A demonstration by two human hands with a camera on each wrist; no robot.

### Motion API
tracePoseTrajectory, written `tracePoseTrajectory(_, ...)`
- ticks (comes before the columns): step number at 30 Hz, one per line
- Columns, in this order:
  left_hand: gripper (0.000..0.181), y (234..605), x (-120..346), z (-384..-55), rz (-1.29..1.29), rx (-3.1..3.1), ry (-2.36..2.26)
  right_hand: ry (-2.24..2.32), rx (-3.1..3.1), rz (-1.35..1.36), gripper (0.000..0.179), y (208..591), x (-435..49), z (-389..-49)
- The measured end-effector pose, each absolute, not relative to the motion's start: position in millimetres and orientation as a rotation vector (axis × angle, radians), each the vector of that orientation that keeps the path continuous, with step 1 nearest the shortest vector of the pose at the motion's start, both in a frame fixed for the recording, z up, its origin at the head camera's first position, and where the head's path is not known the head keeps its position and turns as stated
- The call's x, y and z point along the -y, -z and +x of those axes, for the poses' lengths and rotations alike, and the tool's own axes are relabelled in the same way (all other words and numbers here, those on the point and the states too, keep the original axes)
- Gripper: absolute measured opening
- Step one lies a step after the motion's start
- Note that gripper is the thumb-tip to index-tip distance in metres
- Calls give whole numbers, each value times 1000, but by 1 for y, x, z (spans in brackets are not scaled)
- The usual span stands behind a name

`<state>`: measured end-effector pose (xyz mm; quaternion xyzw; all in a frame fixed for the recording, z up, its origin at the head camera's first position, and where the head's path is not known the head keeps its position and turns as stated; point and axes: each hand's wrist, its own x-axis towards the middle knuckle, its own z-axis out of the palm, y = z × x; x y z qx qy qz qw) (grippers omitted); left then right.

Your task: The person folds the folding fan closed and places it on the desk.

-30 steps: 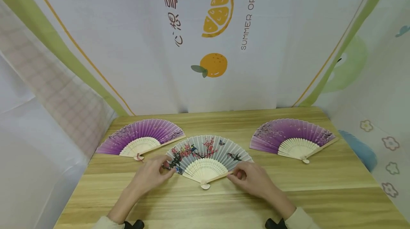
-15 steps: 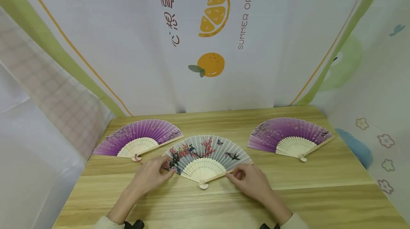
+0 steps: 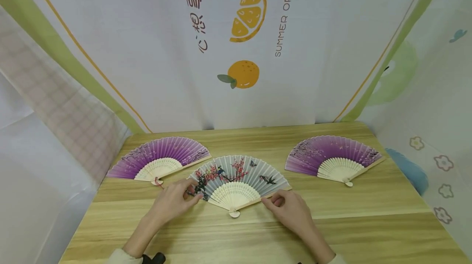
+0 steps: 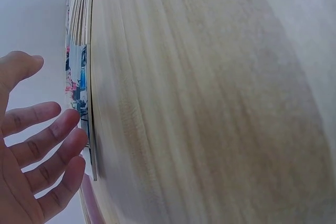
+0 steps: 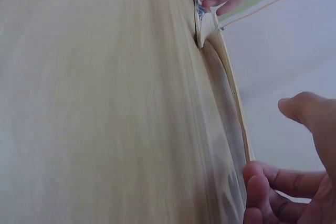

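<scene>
A spread folding fan (image 3: 236,192) lies mid-table, with grey-blue pleats painted with red blossom, birds and a butterfly, and pale openwork ribs. At its left end, my left hand (image 3: 171,202) has bent, loosely spread fingers; the left wrist view shows the fingertips (image 4: 71,121) right at the painted edge, thumb apart. My right hand (image 3: 291,210) is at the fan's right outer rib, below the bird. In the right wrist view its bent fingertips (image 5: 255,182) touch the rib's edge, while the thumb (image 5: 302,109) stands away from them.
Two spread purple fans with pale ribs lie farther back, the left fan (image 3: 162,159) with a red cord at its pivot, the right fan (image 3: 333,159) near the table's right edge. A white curtain (image 3: 166,71) printed with oranges hangs behind the wooden table (image 3: 221,243).
My right forearm has shifted slightly left, its fingers staying by the rib. The head view has drifted a little. The left hand and the fans keep their places.
</scene>
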<state>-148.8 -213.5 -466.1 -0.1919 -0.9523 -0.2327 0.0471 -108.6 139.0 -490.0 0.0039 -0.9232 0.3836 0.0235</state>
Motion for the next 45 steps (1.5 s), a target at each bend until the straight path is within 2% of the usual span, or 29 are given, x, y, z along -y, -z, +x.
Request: tracePoseTrajectory(45,32,467,211,-146,-577,2933,700,-1286,2833,-207,30,491,-123,-103)
